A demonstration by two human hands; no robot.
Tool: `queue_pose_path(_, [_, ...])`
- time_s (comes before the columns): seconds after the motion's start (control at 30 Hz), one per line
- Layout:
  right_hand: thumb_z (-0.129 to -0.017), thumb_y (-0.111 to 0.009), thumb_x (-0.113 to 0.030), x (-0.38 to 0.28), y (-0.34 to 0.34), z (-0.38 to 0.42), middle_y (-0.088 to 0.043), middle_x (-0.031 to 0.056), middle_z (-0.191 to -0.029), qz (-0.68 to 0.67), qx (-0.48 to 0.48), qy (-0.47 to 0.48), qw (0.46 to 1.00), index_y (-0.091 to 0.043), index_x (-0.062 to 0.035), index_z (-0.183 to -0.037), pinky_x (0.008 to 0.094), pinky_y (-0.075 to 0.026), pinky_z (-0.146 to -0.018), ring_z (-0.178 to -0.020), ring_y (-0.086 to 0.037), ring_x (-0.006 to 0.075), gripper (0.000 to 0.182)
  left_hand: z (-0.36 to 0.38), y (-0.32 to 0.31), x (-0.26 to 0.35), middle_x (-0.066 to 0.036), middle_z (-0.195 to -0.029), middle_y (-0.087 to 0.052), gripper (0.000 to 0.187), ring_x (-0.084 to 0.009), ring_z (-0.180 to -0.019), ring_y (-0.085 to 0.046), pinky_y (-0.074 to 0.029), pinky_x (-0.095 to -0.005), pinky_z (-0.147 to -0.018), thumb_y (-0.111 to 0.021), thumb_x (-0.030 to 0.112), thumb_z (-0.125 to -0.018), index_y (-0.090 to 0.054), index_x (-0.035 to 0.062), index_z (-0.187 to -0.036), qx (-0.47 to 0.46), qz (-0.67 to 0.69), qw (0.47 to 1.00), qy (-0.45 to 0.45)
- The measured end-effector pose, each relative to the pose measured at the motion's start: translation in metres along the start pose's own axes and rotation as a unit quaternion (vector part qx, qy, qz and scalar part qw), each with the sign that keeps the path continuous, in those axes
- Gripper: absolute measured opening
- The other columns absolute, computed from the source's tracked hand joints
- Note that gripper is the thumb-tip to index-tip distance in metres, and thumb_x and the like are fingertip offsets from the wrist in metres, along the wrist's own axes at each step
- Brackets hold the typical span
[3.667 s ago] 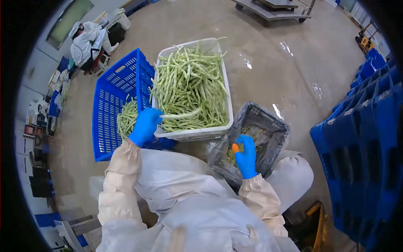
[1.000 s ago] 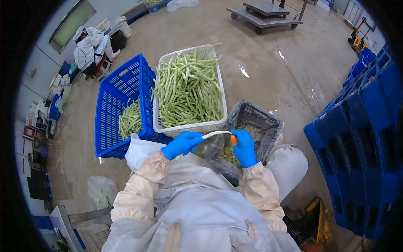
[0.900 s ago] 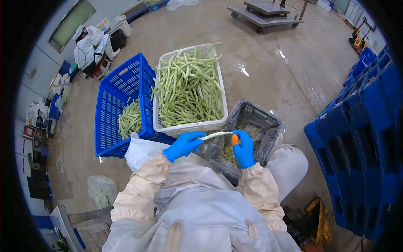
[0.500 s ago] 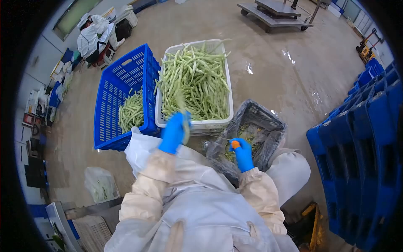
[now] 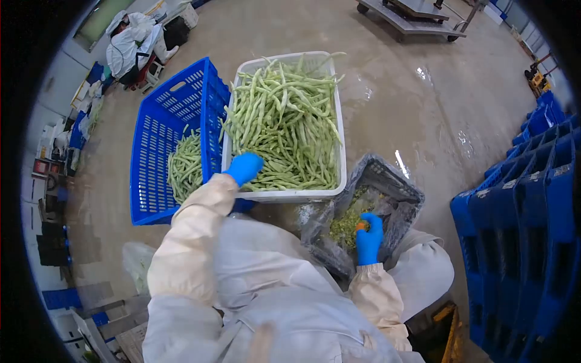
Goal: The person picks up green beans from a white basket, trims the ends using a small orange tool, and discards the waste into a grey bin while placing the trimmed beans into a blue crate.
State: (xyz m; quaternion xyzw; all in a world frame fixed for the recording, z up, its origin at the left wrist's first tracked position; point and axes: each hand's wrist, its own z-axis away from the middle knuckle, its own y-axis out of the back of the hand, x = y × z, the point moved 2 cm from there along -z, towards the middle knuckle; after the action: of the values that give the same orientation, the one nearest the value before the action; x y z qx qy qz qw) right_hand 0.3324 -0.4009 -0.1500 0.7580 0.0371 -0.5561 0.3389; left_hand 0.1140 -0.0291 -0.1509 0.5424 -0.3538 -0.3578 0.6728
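My left hand [image 5: 245, 168], in a blue glove, rests on the long green beans [image 5: 284, 121] at the near left corner of a white crate [image 5: 293, 195]. The angle hides its fingers, so I cannot make out whether it grips a bean. Lower right, my right hand [image 5: 368, 241], gloved in blue too, is closed around the orange handle of a small knife [image 5: 361, 226]. The blade does not show clearly now. Below that hand is a crate lined with dark plastic [image 5: 399, 212], with green bean scraps [image 5: 346, 225] in it.
Left of the white crate stands a tilted blue crate [image 5: 158, 142] with shorter green beans [image 5: 185, 166] inside. Stacked blue pallets [image 5: 520, 224] line the right side. A metal platform cart [image 5: 411, 18] stands on the wet floor ahead. Another person [image 5: 130, 48] sits bent over at the far left.
My left hand has gone from in front of the white crate, where it held a bean, onto the beans. My right hand with the knife has shifted down and right, over the scraps.
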Motion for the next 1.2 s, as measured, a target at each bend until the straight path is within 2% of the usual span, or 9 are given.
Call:
queue_pose_path(0.13, [-0.069, -0.055, 0.004, -0.001, -0.007, 0.001, -0.058, 0.0114, -0.091, -0.064, -0.072, -0.099, 0.99, -0.058, -0.0009, -0.094, 0.0322, -0.042, -0.083, -0.089, -0.056, 0.0227, 0.026, -0.032, -0.078, 0.017, -0.016, -0.08, -0.064, 0.013, -0.0343, -0.073, -0.063, -0.05, -0.047, -0.061, -0.056, 0.016, -0.072, -0.066, 0.0087, -0.075, -0.129, -0.057, 0.989, -0.031])
queue_pose_path(0.2, [-0.072, -0.051, 0.004, 0.001, -0.009, 0.003, -0.06, 0.0063, -0.09, -0.123, -0.105, -0.134, 0.978, -0.059, 0.0009, -0.096, 0.0278, -0.043, -0.08, -0.086, -0.056, 0.0144, 0.025, -0.034, -0.097, 0.021, -0.012, -0.081, -0.066, 0.014, -0.0306, -0.076, -0.064, -0.049, -0.0449, -0.063, -0.055, 0.017, -0.073, -0.067, 0.0106, -0.075, -0.201, -0.098, 0.974, 0.038])
queue_pose_path(0.37, [-0.078, -0.053, 0.001, -0.013, -0.011, 0.003, -0.061, 0.004, -0.085, -0.169, -0.143, -0.185, 0.957, -0.059, 0.0, -0.094, 0.0249, -0.044, -0.073, -0.08, -0.055, 0.0107, 0.017, -0.039, -0.116, 0.025, -0.008, -0.089, -0.066, 0.017, -0.0258, -0.087, -0.062, -0.045, -0.0432, -0.07, -0.054, 0.02, -0.076, -0.068, 0.0142, -0.083, -0.163, -0.193, 0.966, 0.055])
queue_pose_path(0.53, [-0.08, -0.056, -0.004, -0.016, -0.012, 0.003, -0.06, 0.0042, -0.085, -0.159, -0.152, -0.158, 0.963, -0.059, -0.0011, -0.093, 0.0255, -0.044, -0.071, -0.078, -0.055, 0.0107, 0.014, -0.035, -0.078, 0.032, -0.007, -0.095, -0.064, 0.019, -0.0249, -0.092, -0.06, -0.044, -0.0438, -0.073, -0.053, 0.02, -0.076, -0.067, 0.014, -0.087, -0.15, -0.213, 0.958, 0.124])
queue_pose_path(0.7, [-0.081, -0.057, -0.007, -0.03, -0.009, 0.003, -0.06, 0.0042, -0.082, -0.18, -0.171, -0.147, 0.958, -0.059, -0.0014, -0.092, 0.0264, -0.044, -0.072, -0.076, -0.055, 0.0113, 0.012, -0.001, 0.033, 0.02, -0.012, -0.075, -0.064, 0.015, -0.0274, -0.073, -0.063, -0.048, -0.0408, -0.062, -0.062, 0.021, -0.068, -0.067, 0.0085, -0.075, -0.09, -0.108, 0.97, 0.197])
queue_pose_path(0.8, [-0.082, -0.057, -0.007, -0.032, -0.015, 0.006, -0.06, 0.0038, -0.083, -0.23, -0.16, -0.114, 0.953, -0.059, -0.0016, -0.094, 0.0268, -0.045, -0.073, -0.077, -0.055, 0.0109, 0.014, 0.03, 0.09, 0.042, -0.014, -0.07, -0.062, 0.019, -0.0244, -0.068, -0.062, -0.048, -0.0369, -0.062, -0.064, 0.021, -0.07, -0.065, 0.0035, -0.077, -0.02, -0.038, 0.993, 0.11])
queue_pose_path(0.87, [-0.082, -0.058, -0.007, -0.037, -0.013, 0.005, -0.06, 0.0041, -0.087, -0.225, -0.171, -0.087, 0.955, -0.058, -0.0015, -0.097, 0.0265, -0.045, -0.075, -0.081, -0.055, 0.0102, 0.016, 0.049, 0.099, 0.074, -0.013, -0.068, -0.061, 0.019, -0.0204, -0.066, -0.06, -0.047, -0.0327, -0.06, -0.065, 0.017, -0.072, -0.064, 0.0006, -0.081, -0.02, 0.284, 0.954, 0.09])
queue_pose_path(0.97, [-0.084, -0.057, -0.006, -0.06, 0.0, 0.003, -0.06, 0.0045, -0.092, -0.281, -0.149, -0.096, 0.943, -0.058, -0.0016, -0.104, 0.0263, -0.044, -0.079, -0.084, -0.055, 0.0106, 0.02, 0.072, 0.097, 0.129, -0.011, -0.07, -0.061, 0.019, -0.0172, -0.066, -0.057, -0.046, -0.0305, -0.062, -0.066, 0.012, -0.073, -0.064, 0.0, -0.088, 0.002, 0.374, 0.927, 0.011])
queue_pose_path(1.2, [-0.085, -0.054, -0.003, -0.095, 0.044, -0.008, -0.06, 0.0053, -0.097, -0.384, -0.097, -0.047, 0.917, -0.057, -0.003, -0.111, 0.0277, -0.045, -0.081, -0.087, -0.057, 0.0128, 0.026, 0.107, 0.094, 0.192, -0.013, -0.076, -0.059, 0.02, -0.0265, -0.069, -0.057, -0.046, -0.0351, -0.063, -0.067, 0.011, -0.07, -0.062, 0.0016, -0.086, 0.063, 0.26, 0.961, -0.074])
